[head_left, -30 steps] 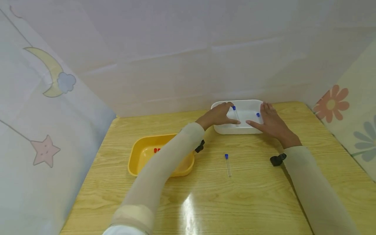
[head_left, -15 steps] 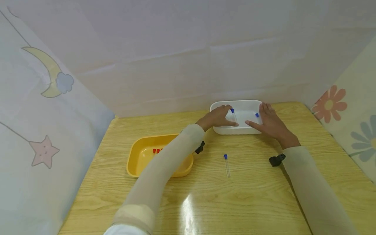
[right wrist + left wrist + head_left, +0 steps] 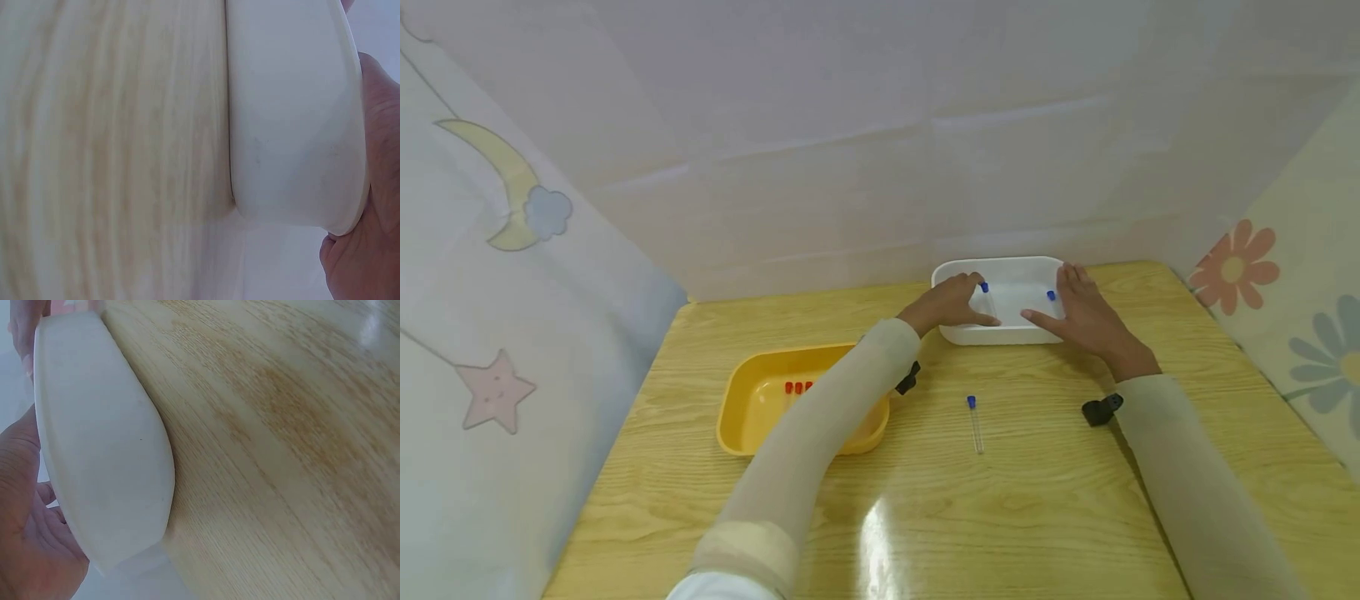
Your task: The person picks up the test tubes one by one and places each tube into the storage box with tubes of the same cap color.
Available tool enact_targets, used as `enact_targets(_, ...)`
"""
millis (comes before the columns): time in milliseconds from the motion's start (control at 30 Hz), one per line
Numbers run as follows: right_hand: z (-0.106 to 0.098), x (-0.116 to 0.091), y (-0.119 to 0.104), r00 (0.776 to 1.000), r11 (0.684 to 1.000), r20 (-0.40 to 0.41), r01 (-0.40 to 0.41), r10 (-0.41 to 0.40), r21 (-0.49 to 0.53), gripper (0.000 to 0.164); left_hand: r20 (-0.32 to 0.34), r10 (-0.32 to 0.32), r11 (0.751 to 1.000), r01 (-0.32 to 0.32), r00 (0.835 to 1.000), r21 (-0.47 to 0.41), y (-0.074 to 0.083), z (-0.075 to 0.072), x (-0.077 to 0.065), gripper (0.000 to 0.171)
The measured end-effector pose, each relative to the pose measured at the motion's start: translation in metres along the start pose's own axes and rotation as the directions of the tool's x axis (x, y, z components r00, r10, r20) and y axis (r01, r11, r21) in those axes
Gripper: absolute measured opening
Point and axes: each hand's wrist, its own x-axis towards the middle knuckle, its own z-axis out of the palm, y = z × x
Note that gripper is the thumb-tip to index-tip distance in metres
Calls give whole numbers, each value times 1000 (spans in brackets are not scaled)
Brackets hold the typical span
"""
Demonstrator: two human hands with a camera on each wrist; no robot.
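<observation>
My left hand [image 3: 951, 302] reaches over the near rim of a white tray [image 3: 1000, 336] at the back of the table. Inside it, a clear test tube with a blue cap [image 3: 984, 287] lies between the fingertips and thumb. My right hand [image 3: 1090, 321] rests on the tray's right end with straight fingers and spread thumb. Beside it shows the blue cap [image 3: 1051, 295] of a second tube, whose body it mostly hides. In the wrist views, the tray wall [image 3: 106, 437] hides the left fingertips, and the right thumb [image 3: 381, 137] lies along the rim.
A third blue-capped test tube [image 3: 976, 425] lies on the wooden table [image 3: 1045, 517] in front of the tray. A yellow tray [image 3: 745, 433] with several red-capped tubes [image 3: 798, 388] stands at the left, partly under the left sleeve [image 3: 805, 442]. A wall sheet rises behind the table.
The left hand and its test tube have moved slightly left and toward the near rim inside the white tray. The right hand stays at the tray's right end. The view has shifted slightly.
</observation>
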Motion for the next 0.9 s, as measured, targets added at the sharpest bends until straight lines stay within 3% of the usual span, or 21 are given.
enact_targets(267, 1, 0, -1, 1000, 1000, -7, 7, -7, 2, 114, 12, 18, 1000, -18, 1000, 22, -2, 1, 0, 85)
enact_targets(533, 1, 1, -1, 1000, 1000, -8, 19, -19, -4, 113, 57, -8, 989, 0, 998, 148, 1, 2, 2, 83)
enact_targets(667, -1, 0, -2, 1000, 1000, -9, 22, -22, -8, 113, 83, -25, 982, 9, 996, 189, 4, 0, 1, 77)
enact_targets(900, -4, -4, -3, 1000, 1000, -18, 16, -16, 2, 113, 107, 4, 973, -29, 994, 231, 8, -1, 3, 63)
